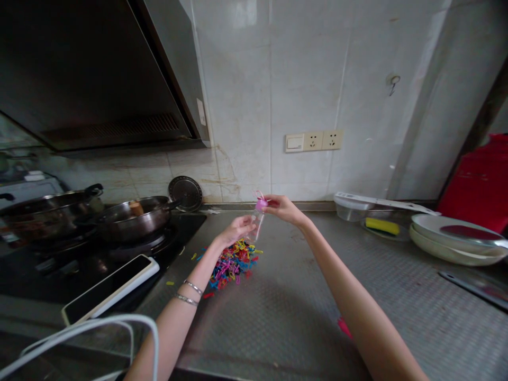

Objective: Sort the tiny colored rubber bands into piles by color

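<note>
A small clear bottle (257, 221) with a pink cap (261, 204) is held slightly tilted above the metal counter. My left hand (239, 228) is closed around its lower body. At the top, the fingers of my right hand (282, 207) pinch the pink cap, which has a thin pale loop sticking up from it. Just below my left hand and forearm lies a loose pile of small colourful plastic clips or links (234, 264), in blue, red, yellow and pink. My left forearm hides part of the pile.
Left, two metal pans (137, 217) stand on a black stove (119, 259). A phone on a white power bank (113, 288) and white cable (119, 318) lie nearer. Right are a yellow sponge (381, 226), plastic tub (351, 209), stacked bowls (444, 246) and a dark-bladed knife (472, 288).
</note>
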`<state>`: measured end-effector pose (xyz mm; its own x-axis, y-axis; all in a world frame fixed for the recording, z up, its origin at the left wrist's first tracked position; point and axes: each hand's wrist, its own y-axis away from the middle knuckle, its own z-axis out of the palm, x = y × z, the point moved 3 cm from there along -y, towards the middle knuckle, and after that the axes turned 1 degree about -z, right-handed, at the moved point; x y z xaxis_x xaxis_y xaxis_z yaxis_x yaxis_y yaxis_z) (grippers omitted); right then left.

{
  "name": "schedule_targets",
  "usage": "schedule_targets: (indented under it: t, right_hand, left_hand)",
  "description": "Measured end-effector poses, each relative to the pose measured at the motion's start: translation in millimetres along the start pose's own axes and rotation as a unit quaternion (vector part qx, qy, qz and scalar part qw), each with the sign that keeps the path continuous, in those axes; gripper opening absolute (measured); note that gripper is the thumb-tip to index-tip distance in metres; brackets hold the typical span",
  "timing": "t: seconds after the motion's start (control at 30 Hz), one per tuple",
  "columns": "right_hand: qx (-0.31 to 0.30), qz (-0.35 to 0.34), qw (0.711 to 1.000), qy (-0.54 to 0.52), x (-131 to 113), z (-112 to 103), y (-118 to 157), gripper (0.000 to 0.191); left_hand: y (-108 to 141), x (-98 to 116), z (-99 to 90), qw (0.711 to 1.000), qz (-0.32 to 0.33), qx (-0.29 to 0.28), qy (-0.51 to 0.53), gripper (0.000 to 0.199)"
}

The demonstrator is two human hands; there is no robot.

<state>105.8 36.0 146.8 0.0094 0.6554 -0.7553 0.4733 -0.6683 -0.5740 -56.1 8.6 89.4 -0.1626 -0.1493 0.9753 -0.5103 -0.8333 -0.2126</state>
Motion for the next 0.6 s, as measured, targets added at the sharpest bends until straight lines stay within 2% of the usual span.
schedule_targets:
  t: [0.13, 0.23, 0.33, 0.43, 0.6]
  right_hand:
    - [0.036, -0.005, 0.998, 0.042, 3, 2, 0, 0.037]
    - [0.1, -0.024, 0.99, 0.1, 7, 4, 0, 0.038]
    - [0.144, -0.012, 0.981, 0.13, 13, 5, -1, 0.04]
    - [0.128, 0.0, 0.985, 0.113, 14, 5, -1, 0.039]
    - [0.095, 0.014, 0.995, 0.022, 4, 3, 2, 0.037]
  left_hand:
    - [-7, -1, -0.6, 0.99, 0.043, 0.075, -0.109, 0.034]
    - [-11, -2, -2.9, 0.97, 0.081, 0.135, -0.188, 0.034]
    - [-11, 0, -3.4, 0.953, 0.102, 0.158, -0.238, 0.035]
    - [-8, 2, -1.4, 0.956, 0.101, 0.147, -0.232, 0.036]
    - [-3, 3, 7.1, 0.99, 0.058, 0.07, -0.104, 0.03]
